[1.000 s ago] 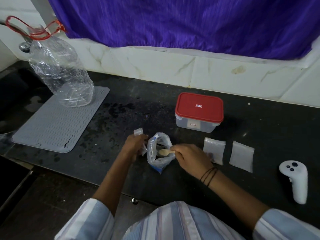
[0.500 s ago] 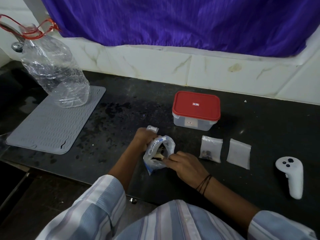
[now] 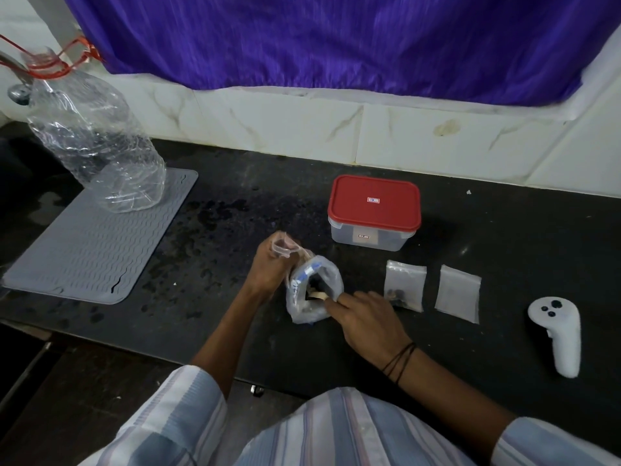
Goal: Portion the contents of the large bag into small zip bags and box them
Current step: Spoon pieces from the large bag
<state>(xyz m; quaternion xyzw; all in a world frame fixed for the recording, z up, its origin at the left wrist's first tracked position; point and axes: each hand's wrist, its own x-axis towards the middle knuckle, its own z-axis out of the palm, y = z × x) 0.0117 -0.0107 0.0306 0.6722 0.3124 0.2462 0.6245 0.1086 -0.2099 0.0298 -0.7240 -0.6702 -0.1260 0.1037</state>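
Since a moment ago my right hand (image 3: 366,319) pushes its wooden spoon (image 3: 317,295), pinched in my fingers, deeper leftward into the large bag (image 3: 314,290), whose mouth my left hand (image 3: 268,270) grips alongside a small zip bag (image 3: 285,247).

**Materials and Surface Finish**

Tabletop (image 3: 504,230): dark stone, matt, speckled. Large bag (image 3: 314,297): thin clear plastic film, crinkled, glossy. Box (image 3: 369,238): translucent plastic; lid (image 3: 374,203): smooth red plastic. Mat (image 3: 90,247): grey, ribbed, matt. Curtain (image 3: 336,38): purple cloth, slight sheen. Wall tiles (image 3: 275,129): glossy.
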